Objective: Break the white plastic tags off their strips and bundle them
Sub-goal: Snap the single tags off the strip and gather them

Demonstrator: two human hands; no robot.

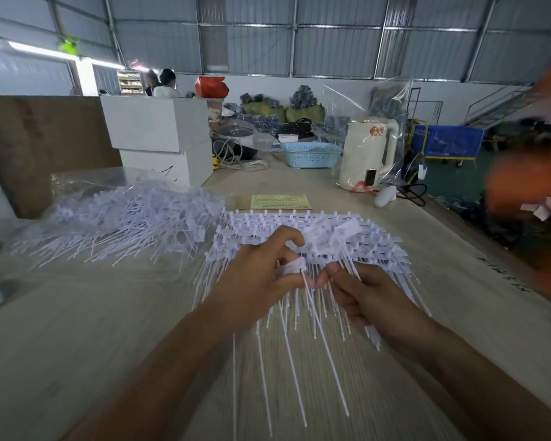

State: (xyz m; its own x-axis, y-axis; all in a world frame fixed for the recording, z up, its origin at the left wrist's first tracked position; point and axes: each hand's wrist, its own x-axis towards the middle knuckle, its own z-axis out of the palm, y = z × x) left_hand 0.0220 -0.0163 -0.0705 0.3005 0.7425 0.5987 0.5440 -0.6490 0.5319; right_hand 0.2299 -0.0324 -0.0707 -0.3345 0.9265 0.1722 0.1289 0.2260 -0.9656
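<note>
A stack of white plastic tag strips [376, 246] lies on the table in front of me, heads in rows at the far side and long thin tails fanning toward me. My left hand [258, 278] is curled around a small bunch of white tag heads at the near edge of the stack. My right hand [360, 294] pinches several thin tag tails between thumb and fingers, right beside the left hand. A big loose heap of white tags [124, 221] lies to the left on clear plastic.
A yellow-green paper slip [280, 202] lies behind the strips. Farther back stand a white kettle [369, 154] in a plastic bag, a blue basket [310, 154], white boxes [159, 138] and a brown board [39, 148]. A blurred person in orange [528, 192] is at the right table edge.
</note>
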